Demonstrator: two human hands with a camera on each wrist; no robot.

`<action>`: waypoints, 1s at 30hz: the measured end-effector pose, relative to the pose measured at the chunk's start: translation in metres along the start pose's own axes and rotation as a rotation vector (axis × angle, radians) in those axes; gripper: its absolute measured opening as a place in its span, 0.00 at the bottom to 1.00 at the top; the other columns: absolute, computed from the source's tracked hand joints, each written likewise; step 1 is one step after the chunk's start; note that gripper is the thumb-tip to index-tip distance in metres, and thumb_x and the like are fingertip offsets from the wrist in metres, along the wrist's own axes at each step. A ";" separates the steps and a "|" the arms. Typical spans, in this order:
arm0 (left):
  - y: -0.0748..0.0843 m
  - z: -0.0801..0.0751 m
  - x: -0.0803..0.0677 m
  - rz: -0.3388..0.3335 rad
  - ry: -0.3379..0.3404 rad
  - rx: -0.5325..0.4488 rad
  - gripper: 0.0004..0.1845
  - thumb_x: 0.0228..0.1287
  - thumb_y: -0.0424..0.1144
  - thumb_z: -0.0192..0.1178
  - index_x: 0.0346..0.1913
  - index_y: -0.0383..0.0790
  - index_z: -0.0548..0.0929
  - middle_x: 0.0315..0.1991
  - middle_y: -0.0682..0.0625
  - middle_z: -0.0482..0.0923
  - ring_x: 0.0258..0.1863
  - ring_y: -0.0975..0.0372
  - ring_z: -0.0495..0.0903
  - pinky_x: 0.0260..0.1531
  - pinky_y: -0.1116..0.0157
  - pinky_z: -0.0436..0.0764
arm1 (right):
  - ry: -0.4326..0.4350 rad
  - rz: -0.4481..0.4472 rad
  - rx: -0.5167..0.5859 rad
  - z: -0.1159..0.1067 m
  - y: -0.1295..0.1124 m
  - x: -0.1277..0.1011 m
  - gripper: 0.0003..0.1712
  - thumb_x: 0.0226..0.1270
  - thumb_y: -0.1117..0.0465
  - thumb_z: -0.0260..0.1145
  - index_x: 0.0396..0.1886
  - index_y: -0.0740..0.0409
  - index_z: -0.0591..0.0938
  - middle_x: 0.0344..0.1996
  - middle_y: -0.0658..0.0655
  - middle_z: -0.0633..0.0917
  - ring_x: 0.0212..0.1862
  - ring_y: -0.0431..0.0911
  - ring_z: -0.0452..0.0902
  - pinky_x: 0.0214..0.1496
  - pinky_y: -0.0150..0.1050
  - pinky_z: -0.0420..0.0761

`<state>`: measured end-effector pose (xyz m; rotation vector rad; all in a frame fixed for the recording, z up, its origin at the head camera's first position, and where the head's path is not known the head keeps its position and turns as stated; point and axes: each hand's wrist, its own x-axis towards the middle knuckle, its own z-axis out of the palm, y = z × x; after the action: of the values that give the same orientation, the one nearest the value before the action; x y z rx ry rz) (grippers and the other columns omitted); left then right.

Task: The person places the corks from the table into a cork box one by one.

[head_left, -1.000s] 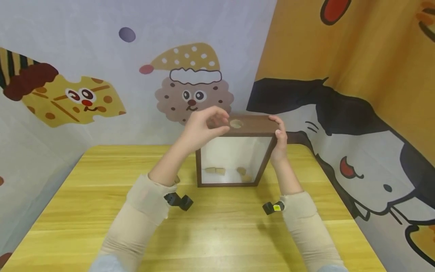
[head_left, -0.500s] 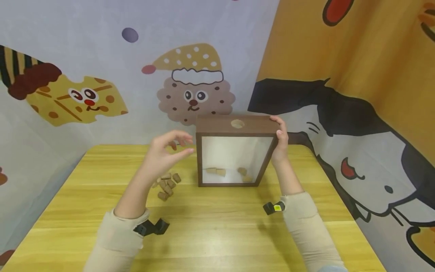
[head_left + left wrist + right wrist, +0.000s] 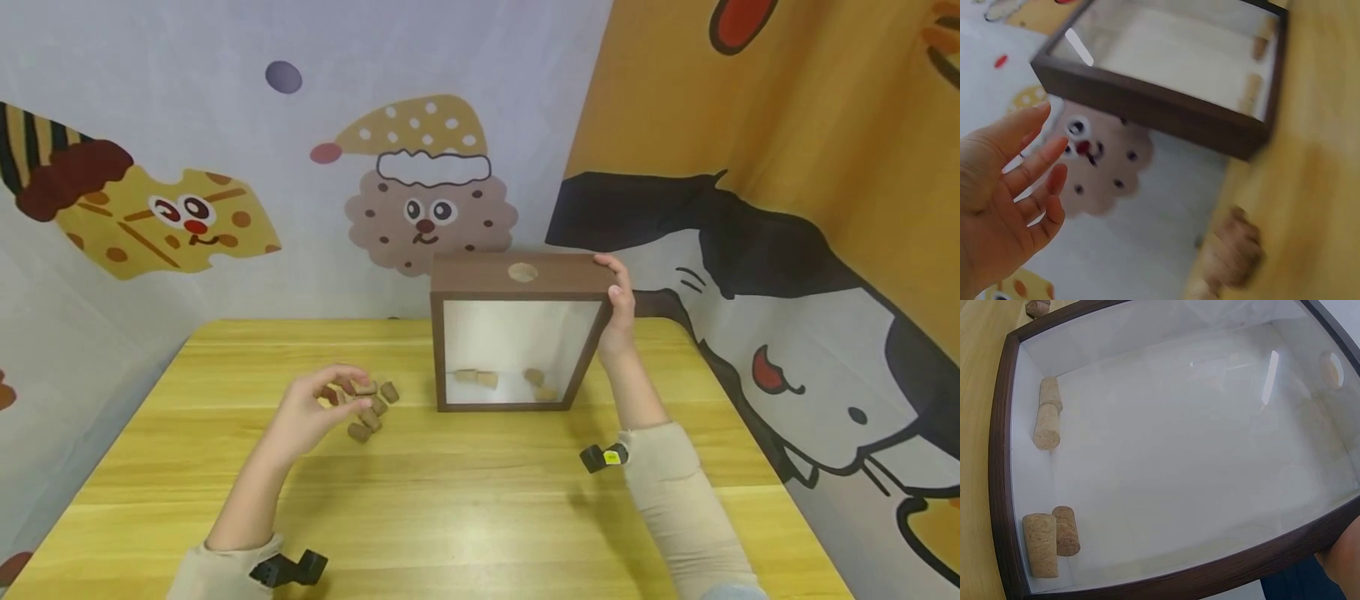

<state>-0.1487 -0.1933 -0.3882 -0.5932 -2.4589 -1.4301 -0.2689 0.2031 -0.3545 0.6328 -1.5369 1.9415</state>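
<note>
A dark brown shadow box (image 3: 472,275) with a clear front stands upright on the table. Its top has a round hole (image 3: 522,272). Several corks (image 3: 1041,545) lie inside along the bottom, seen close in the right wrist view. My right hand (image 3: 618,317) grips the box's upper right corner, fingers over the top and thumb at the front edge. Left of the box is a small heap of loose corks (image 3: 360,432). My left hand (image 3: 309,417) is over the heap, thumb and fingers apart and hiding part of it. In the left wrist view its fingers (image 3: 1047,215) are loosely bent, holding nothing.
The yellow wood-grain table (image 3: 465,508) runs back to a cartoon-printed cloth (image 3: 337,217). More printed cloth (image 3: 795,350) hangs close along the right side. A small black camera is on each wrist.
My left hand has come away from the hole in the box's top, moving left and down to the cork heap. My right hand and the box have stayed put.
</note>
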 end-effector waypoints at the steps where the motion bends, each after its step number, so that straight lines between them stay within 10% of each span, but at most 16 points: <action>1: -0.006 0.000 -0.003 -0.010 -0.012 0.006 0.15 0.57 0.32 0.68 0.49 0.42 0.82 0.42 0.51 0.82 0.39 0.56 0.76 0.35 0.62 0.74 | 0.000 -0.001 -0.002 0.000 0.000 0.000 0.28 0.62 0.44 0.51 0.58 0.53 0.75 0.52 0.56 0.74 0.50 0.48 0.67 0.51 0.41 0.64; 16: -0.084 0.001 -0.028 -0.084 -0.230 0.042 0.18 0.57 0.32 0.67 0.53 0.38 0.81 0.48 0.46 0.79 0.44 0.51 0.74 0.37 0.61 0.74 | -0.016 -0.001 0.028 0.000 -0.001 -0.001 0.31 0.62 0.44 0.52 0.58 0.59 0.73 0.51 0.57 0.74 0.49 0.47 0.68 0.49 0.40 0.65; 30: -0.117 0.009 -0.027 -0.021 -0.308 -0.036 0.18 0.55 0.28 0.68 0.50 0.34 0.81 0.48 0.41 0.79 0.48 0.49 0.76 0.49 0.51 0.76 | -0.019 0.002 0.015 -0.001 0.000 0.000 0.31 0.62 0.42 0.53 0.58 0.55 0.74 0.51 0.57 0.74 0.49 0.48 0.67 0.50 0.41 0.65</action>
<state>-0.1785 -0.2427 -0.4941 -0.8554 -2.6810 -1.4906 -0.2687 0.2038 -0.3551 0.6586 -1.5366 1.9551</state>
